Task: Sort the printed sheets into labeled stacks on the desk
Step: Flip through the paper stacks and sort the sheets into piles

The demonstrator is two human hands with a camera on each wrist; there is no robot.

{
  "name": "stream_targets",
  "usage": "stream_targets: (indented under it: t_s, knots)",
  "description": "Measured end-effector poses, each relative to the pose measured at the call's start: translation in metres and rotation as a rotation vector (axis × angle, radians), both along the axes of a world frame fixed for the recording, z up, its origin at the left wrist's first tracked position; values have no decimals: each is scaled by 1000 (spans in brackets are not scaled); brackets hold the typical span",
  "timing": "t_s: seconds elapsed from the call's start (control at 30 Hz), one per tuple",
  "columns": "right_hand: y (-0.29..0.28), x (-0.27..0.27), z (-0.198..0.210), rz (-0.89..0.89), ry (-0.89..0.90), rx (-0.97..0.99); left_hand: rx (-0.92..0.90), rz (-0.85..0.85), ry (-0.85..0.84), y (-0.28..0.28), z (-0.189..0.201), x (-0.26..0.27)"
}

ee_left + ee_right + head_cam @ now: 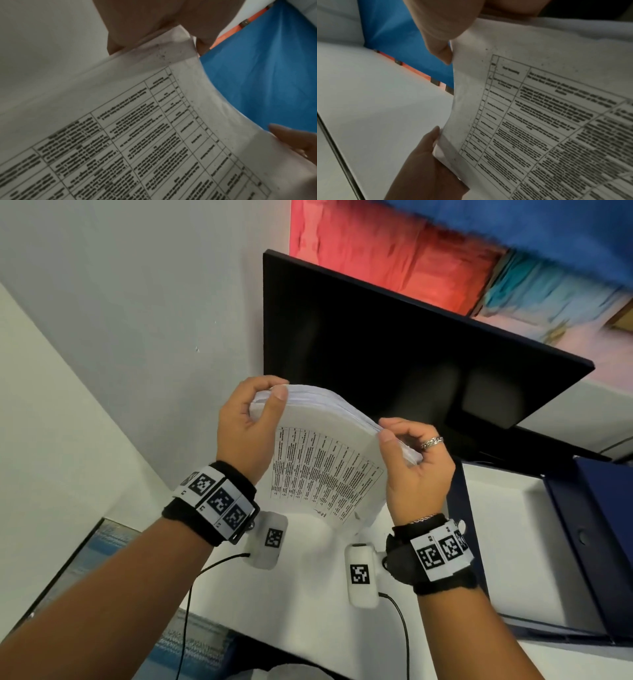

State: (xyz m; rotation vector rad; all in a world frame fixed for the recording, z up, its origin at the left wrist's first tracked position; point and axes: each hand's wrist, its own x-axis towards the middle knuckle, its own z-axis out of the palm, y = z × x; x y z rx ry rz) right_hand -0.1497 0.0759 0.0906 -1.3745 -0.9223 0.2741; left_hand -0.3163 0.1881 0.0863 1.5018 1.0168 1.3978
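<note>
White desk (308, 604) fills the lower centre of the head view. Above it, mid-frame, both hands hold a thick, bowed stack of printed sheets (329, 460): the left hand (246, 429) pinches its upper-left corner, the right hand (414, 470) grips its right edge, thumb over the front page. Behind them stands a dark monitor (411, 347); a blue binder (596, 542) lies at right.

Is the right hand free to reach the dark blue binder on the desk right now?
Probably not yet: the right hand pinches one edge of the bent stack of sheets, the left hand the other. The binder lies unobstructed beside it.
</note>
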Motion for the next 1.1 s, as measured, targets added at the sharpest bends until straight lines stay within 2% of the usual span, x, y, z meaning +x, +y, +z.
stream_targets:
  t_s: [0.13, 0.27, 0.37, 0.47, 0.53, 0.67, 0.7, 0.77, 0.83, 0.9, 0.97, 1.03, 1.1]
  knots:
    - [4, 1, -1, -98, 55, -7, -15, -10, -10, 3, 2, 1]
    - [5, 0, -5, -110, 87, -30, -88, 60, -32, 8, 4, 8]
    - [4, 0, -4, -18, 140, -9, -145, 111, -66, 16, 5, 12]
    - [1, 3, -9, 81, 79, -59, -166, 92, -75, 19, 9, 13]
    - [0, 7, -11, 52, 63, -98, -152, 15, -74, 20, 8, 8]
    - [1, 21, -14, 51, 105, -142, -135, -304, 25, 27, -6, -18]
    - [3, 24, -16, 51, 95, -165, -135, -332, 107, 27, -8, -21]
    - [6, 26, -14, 57, 86, -184, -102, -281, 259, 24, -6, -20]
    - [7, 28, -6, 50, 68, -139, -55, -246, 201, 20, 0, -19]
    - [1, 31, 1, 56, 17, -62, -14, -260, 62, 19, 4, -24]
    - [-7, 31, 1, 74, 2, -42, -83, -342, 3, 19, 0, -33]
    - [-11, 29, -7, 79, 2, -109, -252, -424, 131, 15, -18, -37]
    - [-13, 27, -13, 70, -9, -137, -344, -397, 261, 11, -39, -35]
